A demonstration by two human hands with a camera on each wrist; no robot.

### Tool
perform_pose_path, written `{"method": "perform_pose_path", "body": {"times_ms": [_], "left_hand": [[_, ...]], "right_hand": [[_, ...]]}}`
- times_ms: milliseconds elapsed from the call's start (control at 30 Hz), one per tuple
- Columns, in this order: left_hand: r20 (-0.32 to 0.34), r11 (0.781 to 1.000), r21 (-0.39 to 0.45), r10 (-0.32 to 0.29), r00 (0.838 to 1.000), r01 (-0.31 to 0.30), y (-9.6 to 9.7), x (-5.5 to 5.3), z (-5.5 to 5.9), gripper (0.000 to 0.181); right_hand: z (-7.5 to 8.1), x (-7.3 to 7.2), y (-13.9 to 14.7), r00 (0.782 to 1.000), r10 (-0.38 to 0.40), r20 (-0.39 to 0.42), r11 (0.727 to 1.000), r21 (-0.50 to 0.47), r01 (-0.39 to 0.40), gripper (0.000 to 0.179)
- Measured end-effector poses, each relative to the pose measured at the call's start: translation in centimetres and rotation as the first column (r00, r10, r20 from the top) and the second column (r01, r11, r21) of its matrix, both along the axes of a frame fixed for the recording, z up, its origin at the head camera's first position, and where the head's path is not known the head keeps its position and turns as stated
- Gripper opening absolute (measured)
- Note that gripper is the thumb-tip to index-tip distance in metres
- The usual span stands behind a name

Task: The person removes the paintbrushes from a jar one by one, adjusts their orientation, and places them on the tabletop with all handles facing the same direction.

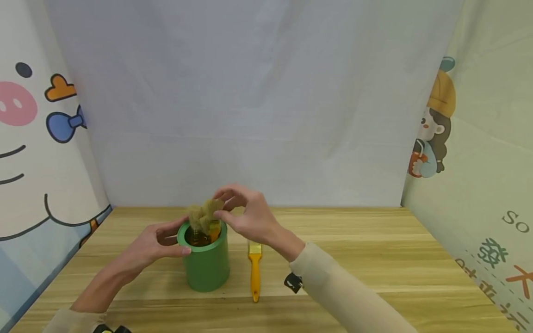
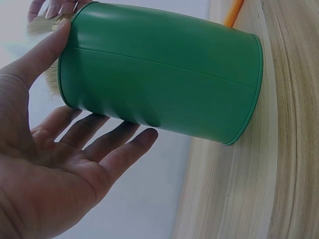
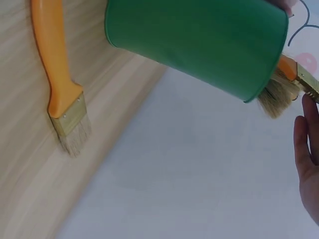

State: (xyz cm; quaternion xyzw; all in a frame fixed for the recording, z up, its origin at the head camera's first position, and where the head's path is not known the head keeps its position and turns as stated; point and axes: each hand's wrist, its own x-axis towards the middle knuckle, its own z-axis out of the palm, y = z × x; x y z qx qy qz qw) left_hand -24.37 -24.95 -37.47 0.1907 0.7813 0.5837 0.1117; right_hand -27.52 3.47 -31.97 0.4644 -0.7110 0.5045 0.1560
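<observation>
A green cylindrical pot (image 1: 207,270) stands upright on the table, with several paintbrushes in it, bristles up. My left hand (image 1: 154,243) holds the pot near its top, thumb at the near rim and fingers round the far side. At the mouth, my right hand (image 1: 254,215) pinches one paintbrush (image 3: 308,82) near its metal band and bristles; its orange handle goes down into the pot. Other pale bristles (image 3: 276,97) stick out beside it. Right of the pot lies another paintbrush (image 1: 255,275) with an orange handle, its bristles toward the back.
The wooden table (image 1: 354,259) runs back to a pale cloth backdrop (image 1: 258,101). Printed cartoon sheets hang at the left (image 1: 25,162) and right (image 1: 470,194). A small black device (image 1: 294,282) is on my right sleeve.
</observation>
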Motion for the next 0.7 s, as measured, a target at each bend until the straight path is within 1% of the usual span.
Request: {"method": "perform_pose_path", "body": {"times_ms": [200, 367, 533, 700], "left_hand": [[-0.002, 1.000, -0.016, 0.008, 1.000, -0.008, 0.0, 0.0, 0.1, 0.088], [0.004, 1.000, -0.013, 0.009, 1.000, -0.009, 0.0, 0.0, 0.2, 0.089], [0.000, 1.000, -0.016, 0.017, 1.000, -0.017, 0.0, 0.0, 0.2, 0.089], [0.003, 1.000, -0.019, 0.015, 1.000, -0.015, 0.0, 0.0, 0.2, 0.090]], "right_hand": [[1.2, -0.3, 0.1, 0.998, 0.024, -0.057, 0.999, -0.028, -0.025, 0.030], [2.5, -0.5, 0.3, 0.995, 0.030, -0.099, 0.997, -0.067, -0.037, 0.032], [3.8, -0.5, 0.6, 0.992, 0.015, -0.129, 0.991, -0.128, -0.031, 0.030], [4.8, -0.5, 1.3, 0.992, -0.017, -0.127, 0.985, -0.173, -0.005, 0.030]]}}
